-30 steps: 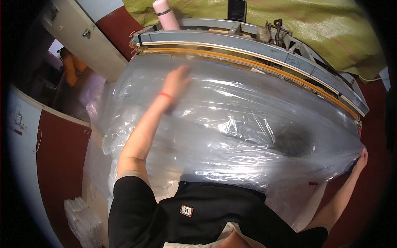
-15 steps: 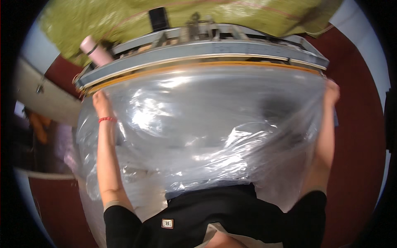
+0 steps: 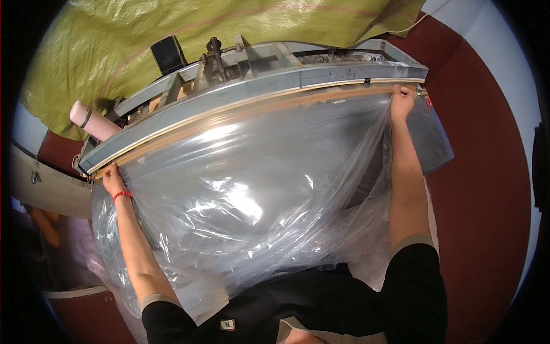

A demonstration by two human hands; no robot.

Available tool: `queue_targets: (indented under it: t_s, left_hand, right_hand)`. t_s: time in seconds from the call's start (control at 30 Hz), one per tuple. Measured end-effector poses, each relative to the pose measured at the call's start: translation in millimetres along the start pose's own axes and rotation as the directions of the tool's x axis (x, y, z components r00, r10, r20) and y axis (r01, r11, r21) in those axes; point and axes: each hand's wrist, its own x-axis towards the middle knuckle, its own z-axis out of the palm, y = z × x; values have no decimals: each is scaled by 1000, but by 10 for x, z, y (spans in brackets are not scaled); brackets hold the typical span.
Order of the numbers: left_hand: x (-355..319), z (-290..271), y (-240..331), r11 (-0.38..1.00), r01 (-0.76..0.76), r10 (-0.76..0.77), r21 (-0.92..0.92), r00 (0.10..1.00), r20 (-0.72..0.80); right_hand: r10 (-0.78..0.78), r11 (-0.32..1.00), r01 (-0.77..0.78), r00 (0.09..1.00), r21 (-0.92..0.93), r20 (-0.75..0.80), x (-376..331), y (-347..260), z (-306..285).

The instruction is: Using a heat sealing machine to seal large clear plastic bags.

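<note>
Far left: pink bottle (image 3: 91, 121) lying at the machine's end, under the green tarp (image 3: 172, 34). Left hand (image 3: 113, 179), red band at the wrist, fingers curled shut on the corner of the clear plastic sheet (image 3: 240, 189), pressing it against the left end of the long grey sealing bar (image 3: 258, 94). Across the middle: sheet stretched wide along the bar's wooden edge, billowing down toward the black shirt. Right hand (image 3: 402, 98) up at the bar's right end, fingers closed on the sheet's other corner. Compared with half a second ago: arms spread wider, both hands now right on the bar, sheet pulled tauter along it.
</note>
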Motion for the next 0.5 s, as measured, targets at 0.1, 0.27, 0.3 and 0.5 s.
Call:
queue_targets:
  t_s: [0.1,0.27,0.3,0.5]
  left_hand:
    - [-4,-54,80,988,131,-126,77,990,-71]
    - [36,-145,193,985,146,-141,-97,989,54]
    - [26,-133,209,989,138,-136,-53,990,35]
    - [-309,-71,606,979,201,-203,29,970,131]
  right_hand:
    - [-7,996,0,997,-87,-77,32,-98,-44]
    - [-49,985,23,987,-171,-153,132,-195,-28]
    - [2,985,-26,990,-168,-143,127,-188,-17]
    - [161,970,-175,982,-166,-94,120,-479,-139]
